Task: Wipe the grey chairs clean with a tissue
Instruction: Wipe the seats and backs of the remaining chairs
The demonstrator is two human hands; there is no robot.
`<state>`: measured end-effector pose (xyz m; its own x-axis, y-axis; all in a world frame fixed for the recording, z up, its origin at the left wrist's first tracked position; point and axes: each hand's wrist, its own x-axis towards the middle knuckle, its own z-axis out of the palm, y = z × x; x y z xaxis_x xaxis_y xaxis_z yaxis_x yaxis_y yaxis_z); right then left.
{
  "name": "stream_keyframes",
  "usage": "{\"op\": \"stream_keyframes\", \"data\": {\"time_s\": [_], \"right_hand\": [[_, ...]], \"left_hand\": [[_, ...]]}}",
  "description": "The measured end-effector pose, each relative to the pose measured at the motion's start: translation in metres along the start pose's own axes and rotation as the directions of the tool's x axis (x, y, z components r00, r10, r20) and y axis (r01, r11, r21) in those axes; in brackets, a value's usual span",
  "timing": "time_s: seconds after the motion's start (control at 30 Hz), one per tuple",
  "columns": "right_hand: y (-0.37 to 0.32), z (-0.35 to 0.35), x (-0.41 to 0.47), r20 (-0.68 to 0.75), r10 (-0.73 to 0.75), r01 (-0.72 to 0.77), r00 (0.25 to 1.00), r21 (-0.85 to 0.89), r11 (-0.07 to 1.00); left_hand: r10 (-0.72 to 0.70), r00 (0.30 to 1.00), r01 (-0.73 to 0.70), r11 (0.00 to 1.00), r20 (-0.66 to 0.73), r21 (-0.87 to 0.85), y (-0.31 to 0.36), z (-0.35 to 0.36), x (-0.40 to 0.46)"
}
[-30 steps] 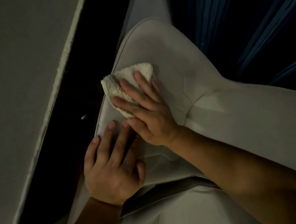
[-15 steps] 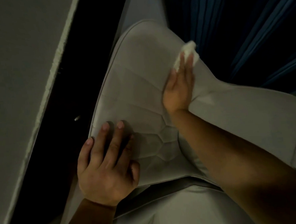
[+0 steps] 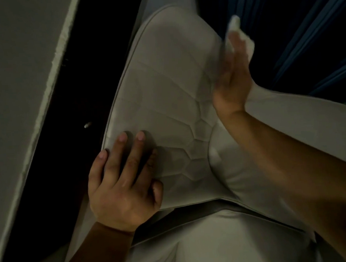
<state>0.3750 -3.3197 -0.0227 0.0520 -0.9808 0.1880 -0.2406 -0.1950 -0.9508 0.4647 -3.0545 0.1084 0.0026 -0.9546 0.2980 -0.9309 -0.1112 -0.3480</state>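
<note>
Low light here, and the grey chair fills the middle of the view, its quilted backrest stitched in honeycomb panels. The left hand lies flat on the backrest's near left edge, fingers straight and spread, gripping nothing. Across the backrest, the right hand is pressed against the chair's far right edge, fingers stretched out straight, pinning the white tissue against the upholstery; the tissue pokes out beyond the fingertips, blurred. The two hands sit well apart, one on each side of the backrest. Left of the chair runs a pale wall with a dark gap between them. Behind the chair's right edge hangs a blue pleated curtain.
</note>
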Motion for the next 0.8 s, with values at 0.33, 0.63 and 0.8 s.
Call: {"op": "stream_keyframes", "data": {"time_s": [0.33,0.63,0.8], "right_hand": [[0.025,0.016,0.016,0.171,-0.125,0.17,0.977,-0.277,0.946],[0.114,-0.03,0.056,0.257,0.656,-0.633,0.709,-0.179,0.754],[0.109,-0.048,0.031,0.072,0.658,-0.646,0.75,-0.136,0.751]], "left_hand": [[0.005,1.0,-0.005,1.0,0.012,0.008,0.0,0.0,0.0],[0.013,1.0,-0.014,0.999,0.026,0.042,0.002,0.0,0.0],[0.014,1.0,-0.015,0.998,0.02,0.058,0.0,0.002,0.0]]}}
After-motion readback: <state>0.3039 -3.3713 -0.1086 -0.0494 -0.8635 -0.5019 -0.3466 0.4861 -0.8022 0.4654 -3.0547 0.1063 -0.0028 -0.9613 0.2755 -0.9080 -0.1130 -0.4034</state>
